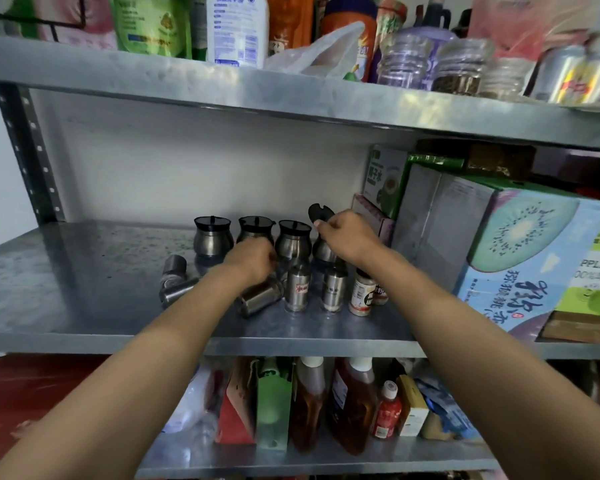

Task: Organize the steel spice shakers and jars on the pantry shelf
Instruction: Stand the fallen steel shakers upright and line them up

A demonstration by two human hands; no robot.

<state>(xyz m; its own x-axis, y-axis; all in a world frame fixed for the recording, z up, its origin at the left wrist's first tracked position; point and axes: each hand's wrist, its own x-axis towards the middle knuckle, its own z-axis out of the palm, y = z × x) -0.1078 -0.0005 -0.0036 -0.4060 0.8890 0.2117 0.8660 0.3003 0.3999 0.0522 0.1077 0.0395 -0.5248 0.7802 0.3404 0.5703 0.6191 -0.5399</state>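
Bulbous brushed-steel jars (212, 241), black lids (320, 213)

Both hands in among steel jars on middle shelf (84, 271).
Right hand (347, 237) holds black lid (319, 213); left hand (253, 259) over tipped shaker (262, 299).

Household pantry or storeroom. Evidence: bolted metal shelving (291, 98) against a plain white wall (187, 168); steel spice jars (212, 237) on the middle shelf; kiwi fruit carton (520, 244) beside them; oil bottles (352, 400) below; detergent refill pouches (238, 26) and plastic jars (459, 69) above.
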